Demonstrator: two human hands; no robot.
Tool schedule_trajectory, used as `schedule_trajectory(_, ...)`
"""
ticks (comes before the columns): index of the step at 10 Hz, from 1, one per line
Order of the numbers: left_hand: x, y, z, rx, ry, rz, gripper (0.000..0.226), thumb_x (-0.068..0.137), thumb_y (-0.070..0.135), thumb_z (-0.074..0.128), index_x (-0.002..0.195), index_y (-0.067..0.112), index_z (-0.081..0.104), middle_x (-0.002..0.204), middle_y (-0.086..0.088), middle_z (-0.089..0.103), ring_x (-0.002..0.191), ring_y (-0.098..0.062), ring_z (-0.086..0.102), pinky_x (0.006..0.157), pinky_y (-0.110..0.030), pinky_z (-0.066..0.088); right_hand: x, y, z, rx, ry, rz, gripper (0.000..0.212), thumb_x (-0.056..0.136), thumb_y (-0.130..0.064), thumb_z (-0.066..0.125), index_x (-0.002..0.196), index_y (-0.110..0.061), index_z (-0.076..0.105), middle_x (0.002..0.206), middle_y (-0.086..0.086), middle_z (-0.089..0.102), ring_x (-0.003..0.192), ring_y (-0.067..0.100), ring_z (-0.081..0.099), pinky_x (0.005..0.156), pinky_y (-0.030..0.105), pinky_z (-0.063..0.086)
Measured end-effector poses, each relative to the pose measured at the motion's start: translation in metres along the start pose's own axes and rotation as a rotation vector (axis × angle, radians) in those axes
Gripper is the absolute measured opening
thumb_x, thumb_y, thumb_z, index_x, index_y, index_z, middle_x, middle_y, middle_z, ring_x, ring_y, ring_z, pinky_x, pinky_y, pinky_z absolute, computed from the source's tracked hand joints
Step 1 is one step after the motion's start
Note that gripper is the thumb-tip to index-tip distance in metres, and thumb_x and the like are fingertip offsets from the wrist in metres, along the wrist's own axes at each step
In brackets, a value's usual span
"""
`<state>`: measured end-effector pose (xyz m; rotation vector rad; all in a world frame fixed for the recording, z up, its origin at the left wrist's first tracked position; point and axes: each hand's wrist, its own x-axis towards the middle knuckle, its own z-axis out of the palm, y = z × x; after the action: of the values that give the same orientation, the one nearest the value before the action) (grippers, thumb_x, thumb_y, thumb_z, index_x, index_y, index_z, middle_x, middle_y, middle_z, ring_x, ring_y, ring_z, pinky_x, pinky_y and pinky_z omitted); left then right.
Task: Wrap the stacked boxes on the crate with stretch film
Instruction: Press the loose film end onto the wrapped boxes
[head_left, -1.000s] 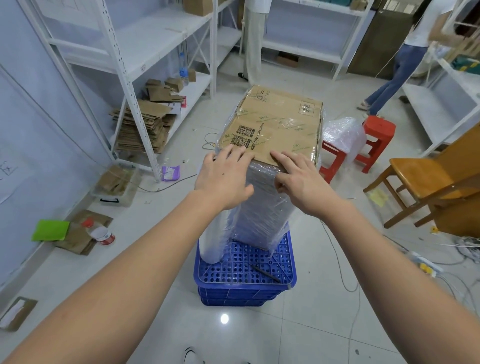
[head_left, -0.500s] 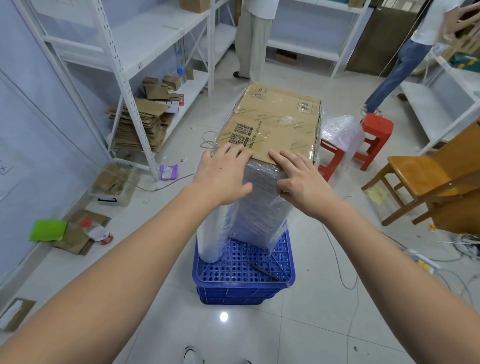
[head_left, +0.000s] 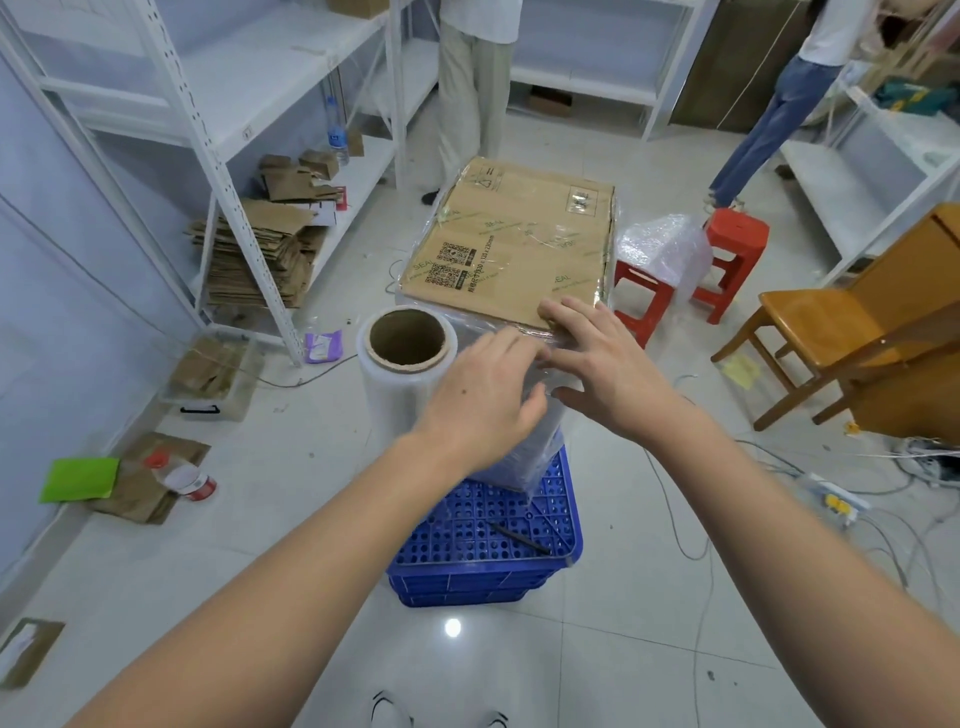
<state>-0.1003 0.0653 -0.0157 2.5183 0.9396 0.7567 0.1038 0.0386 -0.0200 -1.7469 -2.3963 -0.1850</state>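
A stack of brown cardboard boxes, its sides covered in clear stretch film, stands on a blue perforated crate. A roll of stretch film with a cardboard core stands upright on the crate's left side, against the stack. My left hand hovers flat and blurred over the near face of the stack, fingers apart, holding nothing. My right hand is spread, its fingertips on the near top edge of the upper box.
White metal shelving with flattened cardboard lines the left. Red stools with a bubble-wrap bundle and a wooden chair sit to the right. Cables and a power strip lie on the floor. Two people stand at the back.
My left hand has slid off the box's top edge, down and to the right, uncovering the film roll. My right hand has shifted slightly right. The camera has tilted down a little.
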Motion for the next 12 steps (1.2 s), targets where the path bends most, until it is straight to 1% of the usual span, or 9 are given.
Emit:
schedule_trajectory(2, -0.014, -0.001, 0.044, -0.306, -0.029, -0.371, 0.042, 0.097, 0.026, 0.064, 0.137, 0.021, 0.052, 0.132, 0.005, 0.052, 0.121, -0.012, 0.052, 0.103, -0.032, 0.044, -0.013, 0.01, 0.006, 0.127, 0.098, 0.038, 0.043, 0.074, -0.018, 0.083, 0.114, -0.019, 0.068, 0.151, 0.013, 0.041, 0.141, 0.034, 0.034, 0.109, 0.056, 0.033)
schedule_trajectory(3, -0.013, -0.002, 0.064, -0.421, -0.028, -0.57, 0.053, 0.099, 0.031, 0.064, 0.146, 0.018, 0.043, 0.144, 0.001, 0.045, 0.134, -0.016, 0.045, 0.114, -0.035, 0.038, -0.016, 0.008, 0.008, 0.172, 0.131, 0.054, 0.04, 0.073, -0.016, 0.083, 0.107, -0.016, 0.063, 0.148, 0.011, 0.046, 0.141, 0.032, 0.036, 0.11, 0.054, 0.034)
schedule_trajectory(4, -0.008, -0.004, 0.075, -0.508, -0.025, -0.671, 0.051, 0.102, 0.035, 0.06, 0.146, 0.017, 0.043, 0.136, 0.003, 0.053, 0.133, -0.02, 0.048, 0.115, -0.042, 0.039, -0.016, 0.007, 0.003, 0.234, 0.141, 0.096, 0.044, 0.075, -0.017, 0.082, 0.111, -0.017, 0.056, 0.149, 0.006, 0.046, 0.143, 0.024, 0.034, 0.113, 0.05, 0.033)
schedule_trajectory(5, -0.004, -0.004, 0.077, -0.57, -0.017, -0.705, 0.036, 0.106, 0.034, 0.054, 0.138, 0.019, 0.047, 0.109, 0.015, 0.061, 0.12, -0.021, 0.056, 0.105, -0.043, 0.045, -0.016, 0.008, -0.002, 0.295, 0.118, 0.131, 0.058, 0.077, -0.019, 0.08, 0.126, -0.02, 0.05, 0.151, -0.001, 0.044, 0.144, 0.017, 0.031, 0.116, 0.046, 0.031)
schedule_trajectory(7, -0.002, 0.001, 0.081, -0.792, 0.115, -0.767, 0.012, 0.108, 0.023, 0.051, 0.117, 0.022, 0.058, 0.106, 0.005, 0.072, 0.103, -0.004, 0.065, 0.083, -0.019, 0.046, -0.018, 0.009, -0.001, 0.29, 0.093, 0.124, 0.069, 0.077, -0.019, 0.081, 0.136, -0.022, 0.046, 0.153, -0.003, 0.04, 0.146, 0.016, 0.027, 0.117, 0.046, 0.029)
schedule_trajectory(9, 0.004, 0.007, 0.077, -0.963, 0.237, -0.837, 0.01, 0.103, 0.016, 0.063, 0.11, 0.023, 0.065, 0.106, -0.001, 0.073, 0.101, -0.01, 0.068, 0.084, -0.02, 0.051, -0.019, 0.01, 0.002, 0.306, 0.097, 0.115, 0.07, 0.077, -0.02, 0.082, 0.136, -0.022, 0.046, 0.153, -0.002, 0.04, 0.147, 0.016, 0.025, 0.117, 0.046, 0.027)
schedule_trajectory(10, 0.005, 0.009, 0.075, -0.975, 0.273, -0.809, 0.011, 0.1, 0.012, 0.067, 0.106, 0.021, 0.067, 0.102, -0.001, 0.073, 0.089, -0.01, 0.07, 0.075, -0.015, 0.053, -0.019, 0.009, 0.002, 0.318, 0.102, 0.114, 0.069, 0.077, -0.019, 0.081, 0.136, -0.022, 0.046, 0.153, -0.003, 0.04, 0.147, 0.016, 0.026, 0.118, 0.046, 0.027)
schedule_trajectory(11, 0.001, 0.009, 0.073, -0.897, 0.286, -0.736, 0.015, 0.098, 0.008, 0.067, 0.101, 0.022, 0.07, 0.097, 0.005, 0.073, 0.084, -0.007, 0.07, 0.072, -0.012, 0.052, -0.019, 0.009, 0.001, 0.329, 0.098, 0.128, 0.068, 0.077, -0.018, 0.08, 0.136, -0.023, 0.046, 0.154, -0.004, 0.039, 0.147, 0.015, 0.025, 0.118, 0.045, 0.027)
schedule_trajectory(12, -0.006, 0.01, 0.073, -0.861, 0.279, -0.708, 0.018, 0.099, 0.006, 0.066, 0.105, 0.02, 0.073, 0.096, 0.007, 0.074, 0.078, 0.003, 0.066, 0.071, -0.009, 0.05, -0.02, 0.008, 0.0, 0.346, 0.094, 0.137, 0.067, 0.078, -0.018, 0.08, 0.135, -0.023, 0.046, 0.153, -0.005, 0.04, 0.147, 0.014, 0.025, 0.118, 0.044, 0.027)
